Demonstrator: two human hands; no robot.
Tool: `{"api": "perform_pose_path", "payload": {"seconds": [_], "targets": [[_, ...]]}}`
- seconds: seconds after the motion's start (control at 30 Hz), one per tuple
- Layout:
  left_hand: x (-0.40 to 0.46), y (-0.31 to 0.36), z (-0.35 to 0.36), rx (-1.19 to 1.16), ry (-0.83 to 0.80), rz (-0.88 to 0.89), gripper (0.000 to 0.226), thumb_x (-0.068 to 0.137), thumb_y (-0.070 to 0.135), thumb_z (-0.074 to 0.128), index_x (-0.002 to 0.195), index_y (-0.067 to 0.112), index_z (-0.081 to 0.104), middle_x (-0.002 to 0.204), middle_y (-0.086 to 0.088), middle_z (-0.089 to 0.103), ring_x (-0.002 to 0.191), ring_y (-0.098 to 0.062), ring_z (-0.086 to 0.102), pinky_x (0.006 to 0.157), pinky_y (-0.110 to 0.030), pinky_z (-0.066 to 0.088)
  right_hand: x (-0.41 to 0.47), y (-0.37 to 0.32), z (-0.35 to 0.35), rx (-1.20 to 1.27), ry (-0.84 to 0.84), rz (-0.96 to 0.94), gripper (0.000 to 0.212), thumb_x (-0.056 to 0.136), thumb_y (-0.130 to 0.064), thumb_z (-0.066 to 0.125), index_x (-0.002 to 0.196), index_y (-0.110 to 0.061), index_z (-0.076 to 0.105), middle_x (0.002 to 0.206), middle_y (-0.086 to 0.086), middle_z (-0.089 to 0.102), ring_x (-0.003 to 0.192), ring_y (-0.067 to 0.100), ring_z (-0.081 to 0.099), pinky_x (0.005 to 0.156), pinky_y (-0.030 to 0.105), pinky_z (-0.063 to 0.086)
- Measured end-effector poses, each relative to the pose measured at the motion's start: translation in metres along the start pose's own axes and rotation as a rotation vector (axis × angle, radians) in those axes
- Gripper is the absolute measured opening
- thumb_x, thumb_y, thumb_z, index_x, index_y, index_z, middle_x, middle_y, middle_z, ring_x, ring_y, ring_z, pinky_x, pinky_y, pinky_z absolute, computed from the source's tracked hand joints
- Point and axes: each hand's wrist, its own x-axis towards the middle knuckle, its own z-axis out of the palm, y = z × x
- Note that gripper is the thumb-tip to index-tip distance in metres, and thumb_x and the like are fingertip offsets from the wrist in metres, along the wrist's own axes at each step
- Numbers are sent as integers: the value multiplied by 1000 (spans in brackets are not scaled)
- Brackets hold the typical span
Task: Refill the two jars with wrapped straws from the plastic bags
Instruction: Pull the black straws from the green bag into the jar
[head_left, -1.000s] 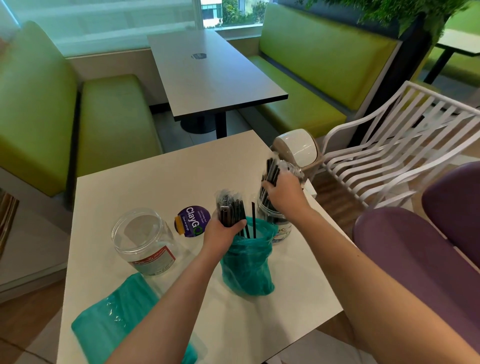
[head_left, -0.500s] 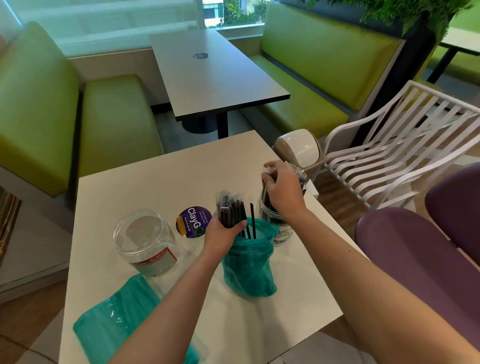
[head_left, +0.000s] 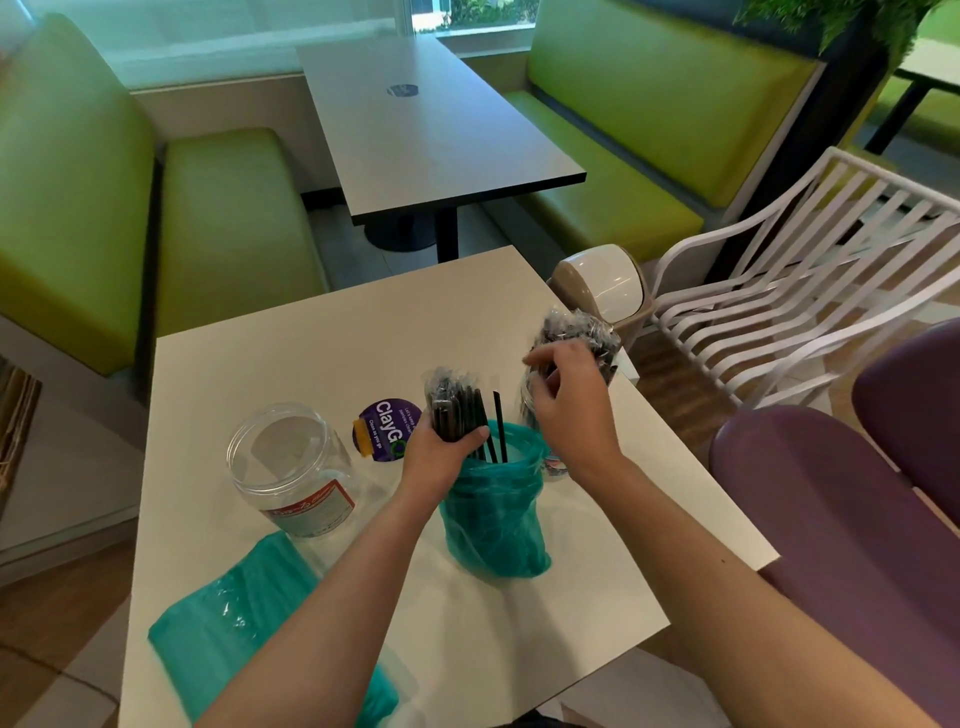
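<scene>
Green booth seats and a dark table fill the background, and I am working at a white square table (head_left: 322, 332) in front of them. Standing upright near the middle of that table is a teal plastic bag (head_left: 493, 519), its mouth open, with black wrapped straws (head_left: 457, 410) sticking out of the top. My left hand (head_left: 441, 457) is curled round a bundle of those straws right at the bag's mouth, gripping them; one or two loose straws stand just beside the bundle.

Just right of the bag is a clear jar (head_left: 530, 410), already packed with wrapped straws whose crinkled tops (head_left: 576, 332) rise above it. My right hand (head_left: 566, 395) is over that jar with the fingers bent and spread, touching the straws; I cannot tell whether any finger is actually pinching one. The hand and the bag cover most of this jar, so only slivers of its glassy wall show.

Left of the bag stands a second clear jar (head_left: 291, 467) with a red-edged label, lid off, with no straws in it. Between it and the bag a round purple sticker (head_left: 384, 428) lies on the tabletop. A second teal bag (head_left: 234, 623) lies flat toward the near left corner, partly behind my left forearm; its contents are not visible. Beyond the full jar, a small beige swing-lid bin (head_left: 602, 286) sits at the table's far right edge.
</scene>
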Motion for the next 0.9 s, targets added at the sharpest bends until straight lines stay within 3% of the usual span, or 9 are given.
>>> {"api": "perform_pose_path", "payload": {"seconds": [0.1,0.23,0.3,0.47,0.6,0.7,0.8,0.9], "targets": [[0,-1,1,3,-3,21,48,78,26,81,119,19,56,108,3,63,99,-15,59,83,-28,46,-19,5,14,59,-173,171,19,89,-4,61,104,-14,57,102,0,56,88,10,57,83,31,53],[-3,1,2,-11,-23,30,41,78,24,81,109,24,55,104,5,63,95,-13,59,75,-22,45,-34,19,30,60,-331,389,53,88,-9,66,134,-16,42,122,3,49,104,13,52,86,25,45],[-5,2,1,-24,-56,31,40,78,23,81,109,24,55,99,8,62,89,-8,58,67,-15,43,-34,23,33,75,-394,419,62,88,-11,68,142,-18,38,122,1,52,106,12,52,87,25,43],[-7,0,1,-35,-104,25,42,78,23,81,112,22,58,103,7,65,95,-9,60,67,-12,43,-32,30,39,145,-494,408,55,82,-17,75,132,-18,53,118,3,61,109,19,60,94,38,50],[-5,-2,2,-43,-137,26,48,79,27,80,122,19,59,112,2,67,105,-14,63,79,-21,47,-31,36,44,155,-513,389,45,80,-24,77,121,-16,61,116,5,61,109,18,59,96,37,49],[-6,-1,0,-34,-156,28,49,81,30,77,125,17,58,115,1,66,106,-15,62,79,-20,46,-32,38,44,195,-529,412,38,83,-28,75,116,-14,61,110,4,64,102,17,61,92,38,50],[-7,2,0,-38,-173,21,46,83,31,75,123,19,57,115,2,66,105,-14,61,80,-20,45,-33,37,42,249,-541,463,32,89,-28,69,115,-13,57,108,3,62,99,18,61,90,36,50],[-8,3,0,-49,-170,10,47,83,35,75,124,20,58,115,2,66,104,-13,61,80,-20,45,-32,36,39,289,-523,485,31,95,-26,61,124,-17,55,116,0,62,109,17,58,94,34,47]]}}
